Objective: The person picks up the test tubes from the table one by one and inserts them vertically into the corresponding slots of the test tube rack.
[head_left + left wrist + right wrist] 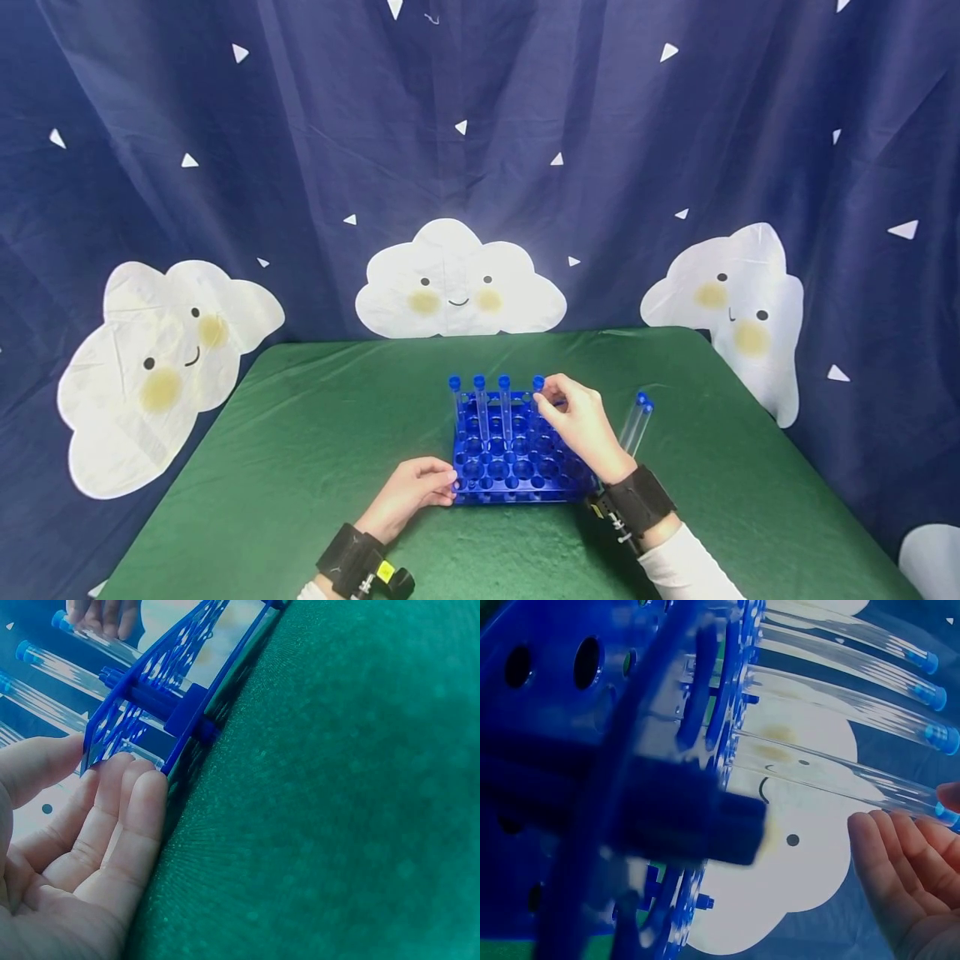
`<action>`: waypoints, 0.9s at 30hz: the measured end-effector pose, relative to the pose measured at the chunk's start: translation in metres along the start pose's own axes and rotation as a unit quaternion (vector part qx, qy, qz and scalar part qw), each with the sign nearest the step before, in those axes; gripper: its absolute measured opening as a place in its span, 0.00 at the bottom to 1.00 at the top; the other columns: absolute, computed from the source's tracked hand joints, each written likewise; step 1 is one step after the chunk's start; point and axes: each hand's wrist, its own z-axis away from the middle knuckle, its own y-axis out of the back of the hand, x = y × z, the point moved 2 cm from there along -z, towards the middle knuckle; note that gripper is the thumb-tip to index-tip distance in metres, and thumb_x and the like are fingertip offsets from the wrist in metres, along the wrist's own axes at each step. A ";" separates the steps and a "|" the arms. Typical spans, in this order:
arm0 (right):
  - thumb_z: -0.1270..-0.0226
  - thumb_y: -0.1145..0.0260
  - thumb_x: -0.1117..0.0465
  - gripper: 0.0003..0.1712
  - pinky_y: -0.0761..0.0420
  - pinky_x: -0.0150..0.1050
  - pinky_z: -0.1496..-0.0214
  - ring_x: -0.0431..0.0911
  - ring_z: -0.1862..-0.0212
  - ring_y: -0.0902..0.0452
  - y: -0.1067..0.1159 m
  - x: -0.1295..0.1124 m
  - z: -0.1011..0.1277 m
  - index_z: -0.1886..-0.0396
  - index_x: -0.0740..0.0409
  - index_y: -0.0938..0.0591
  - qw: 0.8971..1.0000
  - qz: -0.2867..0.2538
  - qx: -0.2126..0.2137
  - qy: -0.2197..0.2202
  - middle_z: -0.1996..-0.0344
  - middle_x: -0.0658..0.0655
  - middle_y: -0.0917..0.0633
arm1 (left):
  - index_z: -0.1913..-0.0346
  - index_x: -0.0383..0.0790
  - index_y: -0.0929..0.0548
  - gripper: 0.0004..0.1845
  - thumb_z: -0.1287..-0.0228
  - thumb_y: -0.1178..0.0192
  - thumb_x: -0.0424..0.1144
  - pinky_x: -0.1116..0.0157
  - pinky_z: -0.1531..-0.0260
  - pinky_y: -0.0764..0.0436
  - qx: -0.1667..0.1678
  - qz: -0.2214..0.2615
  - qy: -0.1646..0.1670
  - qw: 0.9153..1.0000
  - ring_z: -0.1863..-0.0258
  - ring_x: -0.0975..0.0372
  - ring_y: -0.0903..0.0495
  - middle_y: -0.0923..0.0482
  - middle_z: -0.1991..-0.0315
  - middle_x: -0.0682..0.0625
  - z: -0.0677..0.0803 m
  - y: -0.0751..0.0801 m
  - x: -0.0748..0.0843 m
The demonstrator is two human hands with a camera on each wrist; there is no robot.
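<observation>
A blue test tube rack (517, 472) stands on the green table, full of round holes. Several clear test tubes with blue caps rise upright from its back row, among them a capped test tube (506, 408). At the rack's front left corner my left hand (414, 493) pinches the edge, thumb above and fingers lower down, as the left wrist view shows. My right hand (581, 421) is at the back, its thumb and fingertips around the blue cap of the rightmost test tube (840, 774). That tube's lower part passes into the rack.
Two more blue-capped tubes (636, 423) are to the right of the rack, their lower ends hidden behind the right hand and wrist. Green cloth (315, 433) covers the table. Behind it hangs a dark blue curtain (420, 100) with white clouds.
</observation>
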 end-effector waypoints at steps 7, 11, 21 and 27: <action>0.37 0.31 0.64 0.05 0.12 0.42 0.64 0.43 0.66 0.18 -0.002 0.000 -0.001 0.64 0.57 0.20 1.000 0.001 -0.020 -0.015 0.70 0.53 0.15 | 0.53 0.27 0.21 0.17 0.37 0.35 0.39 0.65 0.61 0.12 0.000 -0.001 0.000 1.000 0.70 0.63 0.17 0.18 0.69 0.51 0.001 -0.001 0.001; 0.37 0.31 0.63 0.06 0.12 0.42 0.64 0.43 0.66 0.18 -0.001 0.000 -0.001 0.64 0.57 0.20 1.000 0.004 -0.021 -0.014 0.70 0.53 0.15 | 0.53 0.26 0.21 0.18 0.37 0.35 0.39 0.65 0.61 0.12 0.001 -0.001 0.001 1.000 0.70 0.63 0.17 0.18 0.69 0.51 0.001 -0.002 0.002; 0.40 0.28 0.60 0.11 0.13 0.36 0.66 0.43 0.65 0.16 0.016 0.007 -0.003 0.59 0.56 0.18 1.000 0.003 -0.011 -0.026 0.69 0.51 0.13 | 0.54 0.27 0.21 0.17 0.37 0.36 0.39 0.64 0.62 0.12 -0.001 -0.005 0.000 1.000 0.70 0.63 0.17 0.18 0.69 0.51 0.001 -0.001 0.001; 0.39 0.29 0.58 0.11 0.16 0.34 0.66 0.42 0.65 0.17 0.043 0.021 -0.006 0.58 0.55 0.18 0.998 0.009 0.035 -0.053 0.69 0.52 0.12 | 0.54 0.26 0.21 0.17 0.37 0.36 0.39 0.64 0.62 0.12 0.003 -0.006 0.007 1.000 0.70 0.63 0.17 0.18 0.69 0.51 0.001 0.000 0.000</action>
